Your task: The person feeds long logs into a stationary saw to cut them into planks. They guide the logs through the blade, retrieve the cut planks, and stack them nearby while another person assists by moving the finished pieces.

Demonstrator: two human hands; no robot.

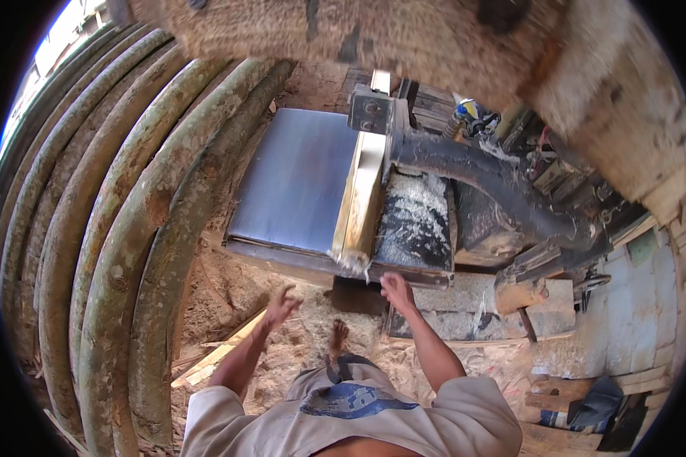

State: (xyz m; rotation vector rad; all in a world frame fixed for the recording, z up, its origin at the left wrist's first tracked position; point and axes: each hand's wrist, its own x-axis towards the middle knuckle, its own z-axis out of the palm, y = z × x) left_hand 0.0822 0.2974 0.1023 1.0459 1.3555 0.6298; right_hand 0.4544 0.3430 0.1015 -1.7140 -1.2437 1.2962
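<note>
A squared length of pale wood (360, 199) lies along the smooth metal table (296, 179) of a woodworking machine, its far end by the dark upright metal bracket (370, 110). Its near end reaches the table's front edge, where shavings hang. Short of that edge, my left hand (282, 307) is in the air with its fingers spread and nothing in them. My right hand (398, 292) is close to the front edge, right of the wood's near end. Its fingers are curled together, and nothing shows in them. Neither hand touches the wood.
Long bark-covered poles (141, 190) stand along the left. Pale shavings cover the dark ledge (415, 221) right of the wood. A thick dark curved pipe (503, 179) runs to the right. A big wooden beam (343, 30) crosses overhead. Pale offcuts (225, 352) lie on the sawdust-strewn ground.
</note>
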